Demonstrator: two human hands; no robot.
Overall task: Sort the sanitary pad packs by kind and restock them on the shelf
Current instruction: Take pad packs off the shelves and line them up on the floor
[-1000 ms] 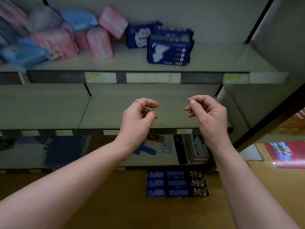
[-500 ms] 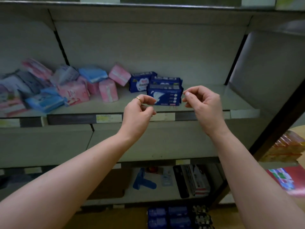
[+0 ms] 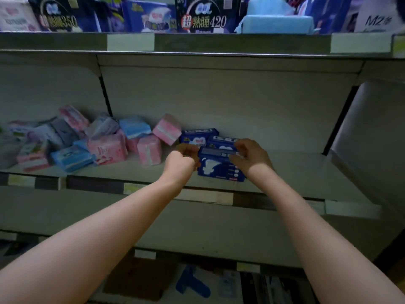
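Here, on a shop shelf (image 3: pixel 295 172), a navy sanitary pad pack (image 3: pixel 219 171) stands near the front edge, with two matching navy packs (image 3: pixel 198 137) just behind. The right hand (image 3: pixel 249 156) curls over the pack's top right corner, gripping it. The left hand (image 3: pixel 183 159) is curled at its left edge; blur hides whether it grips. Further left, pink and light-blue packs (image 3: pixel 107 148) lie jumbled. Seemingly the navy kind is being lined up; next, the pack needs seating squarely beside its mates.

Dim, flat light; shelf recess shadowed, motion blur throughout (worst at left), wide-angle bowing at the edges.
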